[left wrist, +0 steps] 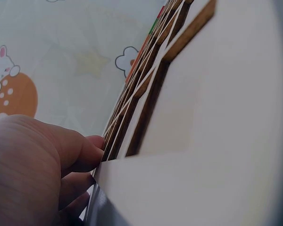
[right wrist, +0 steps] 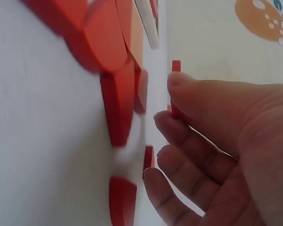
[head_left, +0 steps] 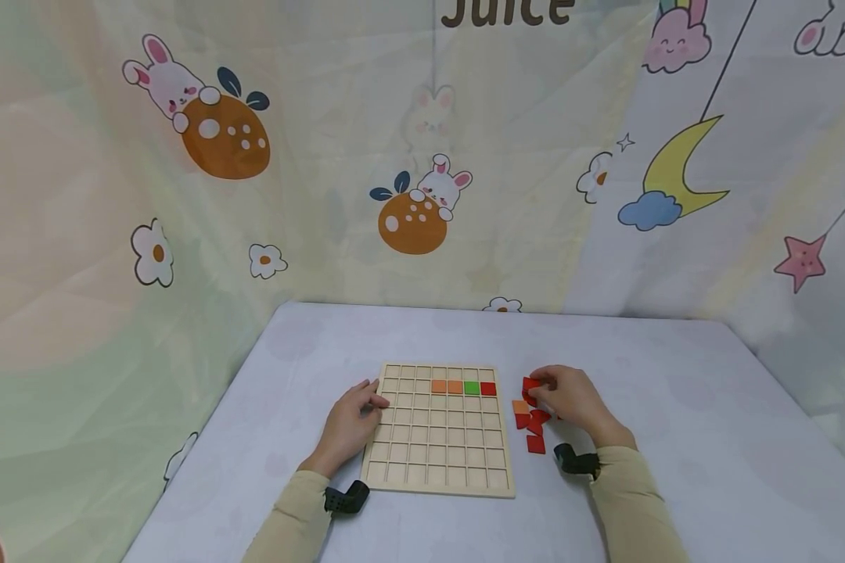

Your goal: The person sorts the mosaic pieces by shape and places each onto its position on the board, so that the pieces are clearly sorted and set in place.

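Observation:
A pale wooden grid board (head_left: 436,493) lies on the table. One of its upper rows holds two orange tiles (head_left: 447,387), a green tile (head_left: 471,388) and a red tile (head_left: 488,389). My left hand (head_left: 350,422) grips the board's left edge, thumb over the rim (left wrist: 102,168) and the other fingers lower at its side. To the right of the board, my right hand (head_left: 573,397) pinches a thin red tile (right wrist: 176,66) between thumb and index finger, raised above the loose pile. Its other fingers are bent and hold nothing.
Several loose red tiles (head_left: 535,444) and an orange tile (head_left: 520,407) lie right of the board, some overlapping. A patterned cloth (head_left: 324,195) hangs behind the white table (head_left: 641,360). Black wrist cameras (head_left: 347,498) are worn on both forearms.

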Tool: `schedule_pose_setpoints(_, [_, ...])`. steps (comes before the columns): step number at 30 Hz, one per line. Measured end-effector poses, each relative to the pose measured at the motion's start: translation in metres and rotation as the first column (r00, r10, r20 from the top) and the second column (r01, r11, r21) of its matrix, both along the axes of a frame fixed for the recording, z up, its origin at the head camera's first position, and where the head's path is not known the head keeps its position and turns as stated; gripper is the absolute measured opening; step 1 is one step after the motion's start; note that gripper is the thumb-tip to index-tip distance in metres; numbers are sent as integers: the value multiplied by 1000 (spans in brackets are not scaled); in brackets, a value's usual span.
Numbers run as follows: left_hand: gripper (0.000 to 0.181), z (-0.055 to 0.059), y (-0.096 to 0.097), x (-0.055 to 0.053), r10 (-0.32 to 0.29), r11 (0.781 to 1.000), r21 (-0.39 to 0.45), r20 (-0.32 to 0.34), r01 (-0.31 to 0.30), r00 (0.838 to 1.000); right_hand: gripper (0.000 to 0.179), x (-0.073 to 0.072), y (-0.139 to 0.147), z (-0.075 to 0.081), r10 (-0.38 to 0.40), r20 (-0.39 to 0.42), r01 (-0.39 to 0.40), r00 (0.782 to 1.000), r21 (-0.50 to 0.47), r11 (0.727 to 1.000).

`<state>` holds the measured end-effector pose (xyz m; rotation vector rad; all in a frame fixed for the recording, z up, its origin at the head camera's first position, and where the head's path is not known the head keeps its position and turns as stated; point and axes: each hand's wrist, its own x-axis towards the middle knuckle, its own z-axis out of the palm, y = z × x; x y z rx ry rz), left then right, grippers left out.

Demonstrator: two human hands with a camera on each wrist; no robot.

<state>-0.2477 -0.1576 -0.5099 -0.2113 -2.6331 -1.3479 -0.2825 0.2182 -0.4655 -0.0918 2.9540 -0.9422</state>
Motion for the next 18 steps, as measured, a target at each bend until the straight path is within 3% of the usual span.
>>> schedule_pose_setpoints(8, [16, 0, 1, 0, 2, 1000, -5, 8, -2, 1000, 37, -1, -15, -3, 8, 25, -8, 1000, -16, 1000])
schedule_pose_setpoints(18, [16, 1, -1, 1, -6, 1000, 4, 6, 6, 1000, 35, -1, -30, -3, 48, -57, -47, 997, 14, 999])
